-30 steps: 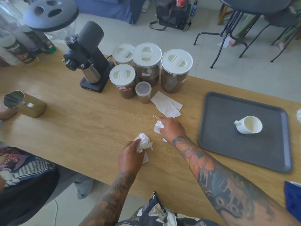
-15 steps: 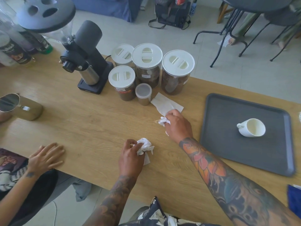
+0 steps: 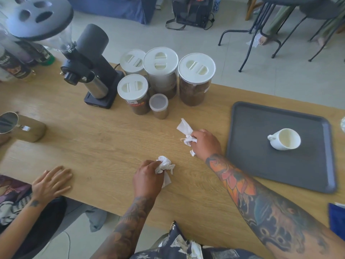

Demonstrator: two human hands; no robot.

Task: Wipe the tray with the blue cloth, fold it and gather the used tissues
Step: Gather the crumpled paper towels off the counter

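I see my right hand [image 3: 204,143] has taken up the flat tissue [image 3: 184,128] that lay just near of the jars [image 3: 166,79] a second ago; it now stands lifted off the table [image 3: 93,146], its corner sticking up, pinched together with the crumpled wad this hand already held. My left hand [image 3: 147,179] hasn't moved: its fingers stay curled round the other wad [image 3: 165,165], low over the table, near and left of the right. The two hands are apart, each clamped on paper.

As I read it, the loose tissues in view are now all in hand, so the gathering is close to done; bringing the two bunches together looks like the remaining move. The tray [image 3: 248,165] sits to the right with a cup [image 3: 284,139] tipped on it. The blue cloth [image 3: 337,219] shows only as an edge at the near right, so I can't tell its fold.
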